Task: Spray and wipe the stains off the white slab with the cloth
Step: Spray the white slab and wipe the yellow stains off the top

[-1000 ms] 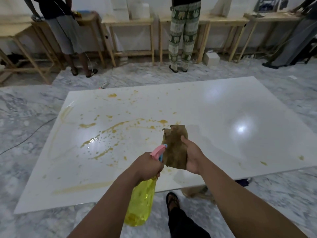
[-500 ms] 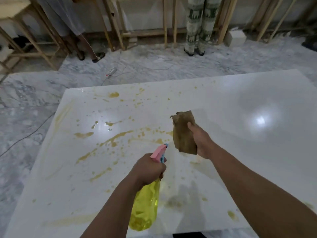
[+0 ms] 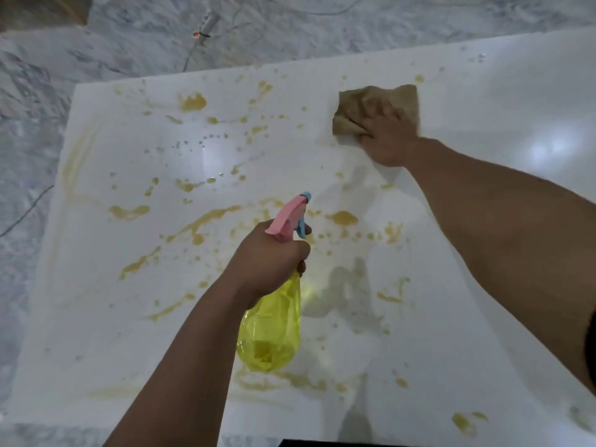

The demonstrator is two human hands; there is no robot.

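The white slab (image 3: pixel 483 301) fills most of the view and is spattered with yellow-brown stains (image 3: pixel 206 221) over its left and middle. My right hand (image 3: pixel 387 137) presses a brown cloth (image 3: pixel 354 101) flat on the slab near its far edge. My left hand (image 3: pixel 267 256) grips a yellow spray bottle (image 3: pixel 271 330) with a pink and blue trigger head, held above the slab's middle, nozzle pointing away from me. Clear droplets (image 3: pixel 193 143) bead on the slab at the far left.
Grey marble floor (image 3: pixel 29 124) surrounds the slab. A cable and a small grey device with a red light (image 3: pixel 203 27) lie on the floor beyond the far edge. Another cable (image 3: pixel 25 211) runs along the left.
My view has tilted down and moved closer over the slab. My right hand has carried the cloth from mid-air forward and down onto the slab's far part. The bottle stays in my left hand.
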